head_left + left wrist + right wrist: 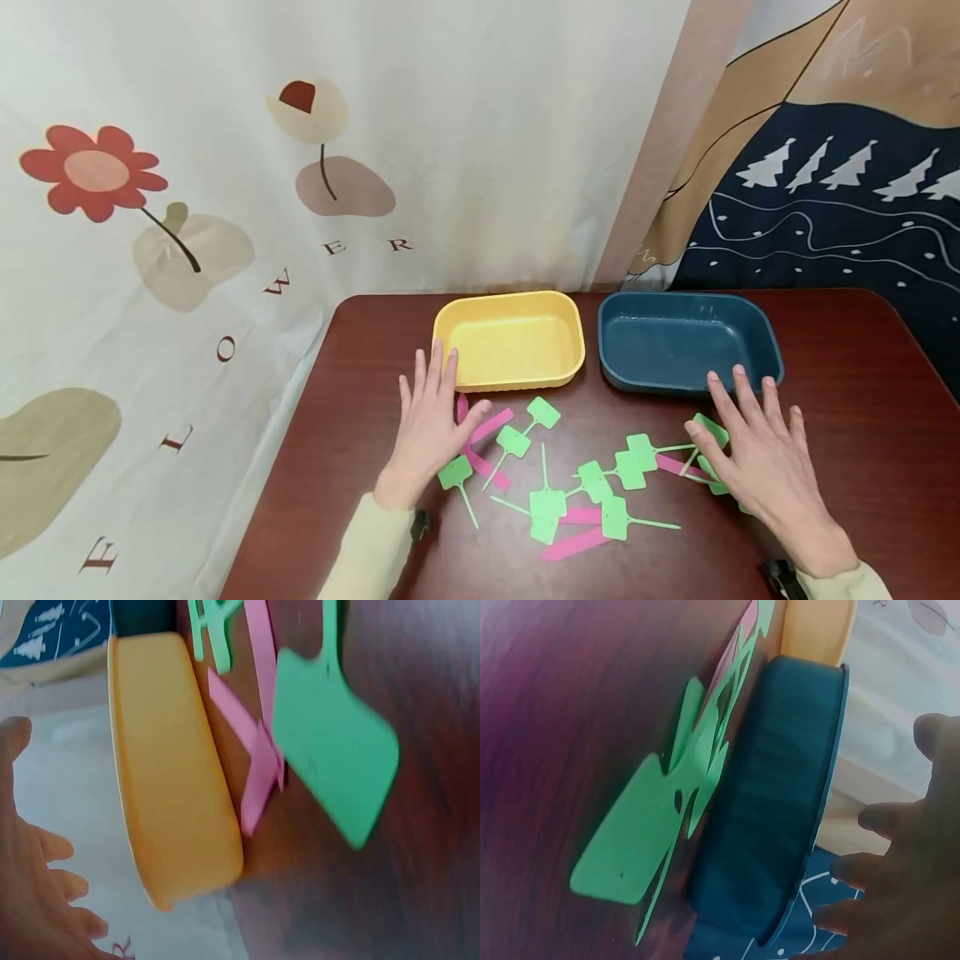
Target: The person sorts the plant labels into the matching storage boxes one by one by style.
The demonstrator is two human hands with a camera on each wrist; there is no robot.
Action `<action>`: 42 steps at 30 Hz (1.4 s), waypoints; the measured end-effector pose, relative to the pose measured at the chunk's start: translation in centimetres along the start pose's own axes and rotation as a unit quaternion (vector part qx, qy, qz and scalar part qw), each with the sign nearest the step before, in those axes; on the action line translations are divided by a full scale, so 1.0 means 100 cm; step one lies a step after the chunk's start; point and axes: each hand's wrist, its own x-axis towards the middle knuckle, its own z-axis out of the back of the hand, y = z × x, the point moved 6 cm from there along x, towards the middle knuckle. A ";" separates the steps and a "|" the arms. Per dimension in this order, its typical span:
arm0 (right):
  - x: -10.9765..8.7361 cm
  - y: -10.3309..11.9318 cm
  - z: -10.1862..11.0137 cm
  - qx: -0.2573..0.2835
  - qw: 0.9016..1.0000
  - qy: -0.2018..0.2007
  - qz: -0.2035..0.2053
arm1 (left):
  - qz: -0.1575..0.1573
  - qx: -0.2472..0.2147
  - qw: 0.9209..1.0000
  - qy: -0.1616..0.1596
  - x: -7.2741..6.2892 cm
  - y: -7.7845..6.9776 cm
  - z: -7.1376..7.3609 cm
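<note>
My left hand (426, 429) hovers with fingers spread at the near left corner of the yellow tray (517, 385), holding nothing. Beneath and beside it lie pink strip-shaped plant labels (491, 427) and green T-shaped plant labels (455, 472). Over to the right, my right hand (772, 467) is spread out too, its fingertips in front of the dark blue tray (690, 385). It partly hides several green labels (711, 429) below it. Both wrist views show the fingers (56, 885) raised off the table, with green labels (626, 840) lying flat near the blue tray.
Between the hands, more green labels (615, 518) and pink labels (576, 546) lie scattered and overlapping on the dark red-brown table (360, 350). The two trays stand side by side at the back edge, against a printed curtain (480, 150).
</note>
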 end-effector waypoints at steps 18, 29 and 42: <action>-0.001 0.040 -0.011 0.041 0.997 -0.012 0.058 | 0.086 -0.076 0.990 0.080 0.031 0.039 -0.017; -0.002 0.059 -0.023 0.057 0.994 -0.001 0.090 | 0.066 -0.072 0.992 0.073 0.036 0.042 -0.023; -0.007 0.122 -0.056 0.039 0.953 0.010 0.300 | 0.068 -0.079 0.992 0.075 0.034 0.041 -0.021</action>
